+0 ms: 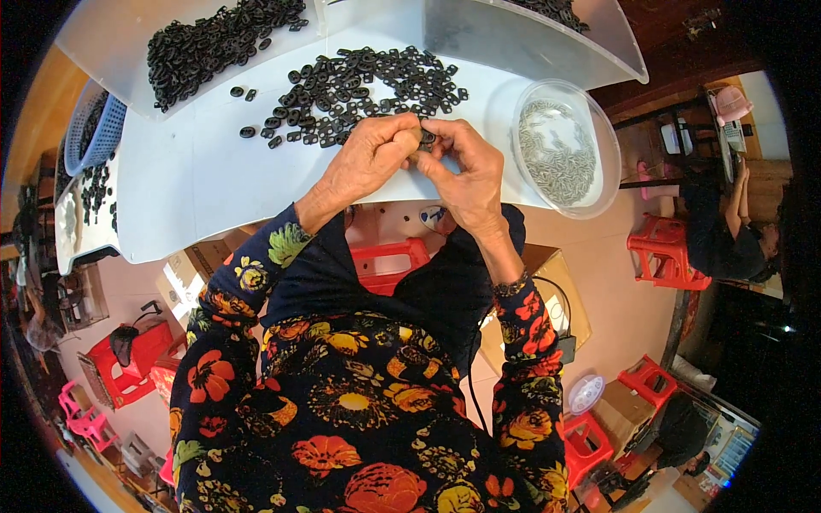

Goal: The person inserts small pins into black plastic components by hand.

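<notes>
Both hands are meeting at the near edge of the white worktop (197, 171), the left hand (368, 158) and right hand (466, 171) pinching one small black part (427, 137) between their fingertips. Just beyond, a loose pile of black parts (359, 90) is lying; a bigger heap (214, 43) is sitting far left. A clear bowl of metal pins (560, 150) is standing right. Red stools (663, 252) are crowding the floor.

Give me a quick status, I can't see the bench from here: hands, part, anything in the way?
Left hand and right hand together, pinching one small black part. Loose black parts just beyond. Clear bowl of metal pins at right. Nothing blocking.
</notes>
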A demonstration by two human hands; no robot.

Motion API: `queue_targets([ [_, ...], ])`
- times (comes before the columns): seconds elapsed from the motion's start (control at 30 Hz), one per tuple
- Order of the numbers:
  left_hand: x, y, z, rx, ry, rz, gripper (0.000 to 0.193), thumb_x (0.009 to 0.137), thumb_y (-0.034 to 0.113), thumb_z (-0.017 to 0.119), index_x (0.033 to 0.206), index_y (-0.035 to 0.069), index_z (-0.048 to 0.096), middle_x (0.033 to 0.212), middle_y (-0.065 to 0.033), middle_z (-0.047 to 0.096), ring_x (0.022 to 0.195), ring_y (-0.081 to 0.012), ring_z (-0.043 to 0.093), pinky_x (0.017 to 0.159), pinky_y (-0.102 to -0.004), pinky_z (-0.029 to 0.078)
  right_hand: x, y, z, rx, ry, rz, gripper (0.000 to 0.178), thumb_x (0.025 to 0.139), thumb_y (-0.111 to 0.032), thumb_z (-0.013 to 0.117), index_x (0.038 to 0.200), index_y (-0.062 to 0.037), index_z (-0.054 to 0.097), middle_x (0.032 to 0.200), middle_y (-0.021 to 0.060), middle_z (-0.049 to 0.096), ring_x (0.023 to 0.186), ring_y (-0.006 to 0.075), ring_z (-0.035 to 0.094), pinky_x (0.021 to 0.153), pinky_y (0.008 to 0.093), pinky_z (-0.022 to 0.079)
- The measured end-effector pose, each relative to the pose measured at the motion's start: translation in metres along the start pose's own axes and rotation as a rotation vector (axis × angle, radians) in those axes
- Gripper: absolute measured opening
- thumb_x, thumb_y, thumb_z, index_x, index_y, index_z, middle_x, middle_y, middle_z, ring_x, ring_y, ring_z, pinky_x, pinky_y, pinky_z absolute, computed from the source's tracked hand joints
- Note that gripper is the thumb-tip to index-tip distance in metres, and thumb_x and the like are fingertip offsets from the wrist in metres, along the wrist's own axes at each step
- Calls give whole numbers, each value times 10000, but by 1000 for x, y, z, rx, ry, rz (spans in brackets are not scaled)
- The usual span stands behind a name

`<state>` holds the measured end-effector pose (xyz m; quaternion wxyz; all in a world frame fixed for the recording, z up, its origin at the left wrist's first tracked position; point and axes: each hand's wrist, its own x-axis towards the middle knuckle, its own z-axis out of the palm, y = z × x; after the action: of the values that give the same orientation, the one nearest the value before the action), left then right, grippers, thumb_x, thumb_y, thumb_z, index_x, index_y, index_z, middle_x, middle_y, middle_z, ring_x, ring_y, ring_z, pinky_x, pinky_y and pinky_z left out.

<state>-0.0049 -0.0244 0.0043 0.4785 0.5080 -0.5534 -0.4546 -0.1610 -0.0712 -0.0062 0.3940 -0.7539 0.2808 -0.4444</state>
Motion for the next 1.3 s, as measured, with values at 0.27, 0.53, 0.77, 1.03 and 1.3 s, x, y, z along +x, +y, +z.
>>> queue_targets([
  [0.27,1,2,-1,61,-56,34,263,916,207,405,769,-6,452,642,-42,435,597,-114,423,569,-294,429,1,-9,-5,-57,-62,-35,334,696,-9,759,999,-22,619,773,52,591,651,123,585,587,261,499],
  [0.53,0,-4,1,115,-33,89,247,898,192,404,769,-16,434,611,-89,423,564,-165,415,543,-331,397,-2,-8,-6,-95,-87,-106,259,774,-8,686,1000,6,561,833,96,593,690,184,623,615,300,522],
  [0.77,-1,-7,2,119,-25,104,254,894,203,406,764,-15,427,602,-89,399,558,-165,385,529,-336,379,-4,-8,-5,-93,-72,-91,277,758,33,678,1007,2,562,822,88,605,686,153,591,626,277,497],
  [1.03,-1,-4,4,161,-13,92,267,889,218,406,755,-12,416,595,-93,375,548,-165,366,520,-340,370,-4,-10,-6,-144,-83,-121,223,805,6,644,1001,13,537,844,129,600,716,223,635,614,322,528],
  [1.3,-1,-7,2,151,-70,147,293,904,244,398,759,-11,414,596,-97,375,550,-167,367,524,-342,378,-5,-7,-5,-146,-40,-155,177,802,24,638,958,17,554,802,115,606,686,206,634,608,309,524],
])
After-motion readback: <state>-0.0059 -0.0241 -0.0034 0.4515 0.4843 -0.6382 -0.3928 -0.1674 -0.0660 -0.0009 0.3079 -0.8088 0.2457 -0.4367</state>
